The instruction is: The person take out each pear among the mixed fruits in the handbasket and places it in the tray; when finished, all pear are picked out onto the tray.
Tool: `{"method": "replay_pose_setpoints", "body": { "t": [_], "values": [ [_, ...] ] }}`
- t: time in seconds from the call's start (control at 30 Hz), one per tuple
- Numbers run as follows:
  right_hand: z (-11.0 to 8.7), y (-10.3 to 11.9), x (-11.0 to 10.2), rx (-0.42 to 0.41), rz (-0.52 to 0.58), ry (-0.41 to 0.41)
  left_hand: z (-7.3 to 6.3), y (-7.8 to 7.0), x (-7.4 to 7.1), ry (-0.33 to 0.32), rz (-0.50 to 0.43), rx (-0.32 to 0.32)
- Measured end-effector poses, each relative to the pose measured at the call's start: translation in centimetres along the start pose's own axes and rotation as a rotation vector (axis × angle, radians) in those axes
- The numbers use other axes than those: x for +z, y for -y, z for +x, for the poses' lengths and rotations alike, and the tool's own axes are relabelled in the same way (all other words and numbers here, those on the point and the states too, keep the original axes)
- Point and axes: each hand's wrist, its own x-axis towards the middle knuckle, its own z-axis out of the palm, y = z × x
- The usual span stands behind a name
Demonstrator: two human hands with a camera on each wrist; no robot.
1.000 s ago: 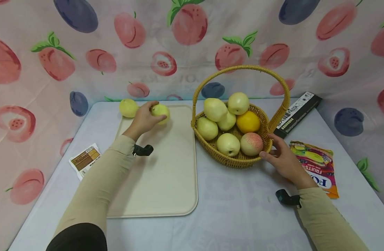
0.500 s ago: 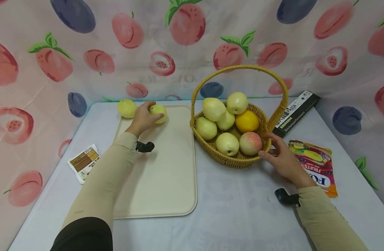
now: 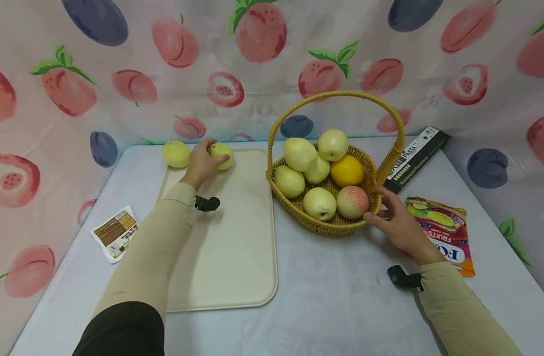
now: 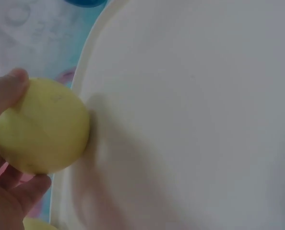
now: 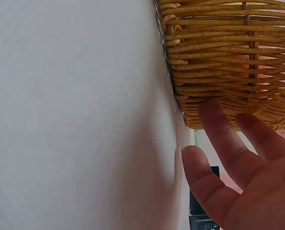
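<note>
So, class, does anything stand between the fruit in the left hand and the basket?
Nothing loose is visible in between. The left hand holds the yellow-green fruit at the far end of the tray; toward the basket lie only bare tray, rim and tablecloth. The basket's handle rises on that side, so it might need avoiding.

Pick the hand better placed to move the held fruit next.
Left, probably: the left hand pinches the fruit near the far edge of the tray, while the right hand is touching the basket.

"PASTA" on the black box (image 3: 417,159); upside-down "FRUITS" on the bag (image 3: 445,235).
</note>
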Motion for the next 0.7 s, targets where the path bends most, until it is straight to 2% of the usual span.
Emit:
{"method": "replay_pose_setpoints", "body": {
  "t": [0.2, 0.37, 0.57, 0.7],
  "values": [
    [0.1, -0.2, 0.0, -0.003, -0.002, 0.001, 0.8, 0.3, 0.4, -0.026, -0.039, 0.002],
    [0.0, -0.1, 0.1, -0.003, 0.016, 0.003, 1.2, 0.5, 0.7, -0.042, -0.037, 0.009],
    [0.0, 0.0, 0.2, 0.004, 0.036, 0.004, 1.4, 0.5, 1.1, -0.049, -0.043, 0.002],
    [0.0, -0.1, 0.0, 0.002, 0.036, -0.001, 1.5, 0.4, 1.4, -0.053, -0.045, 0.022]
  ]
}}
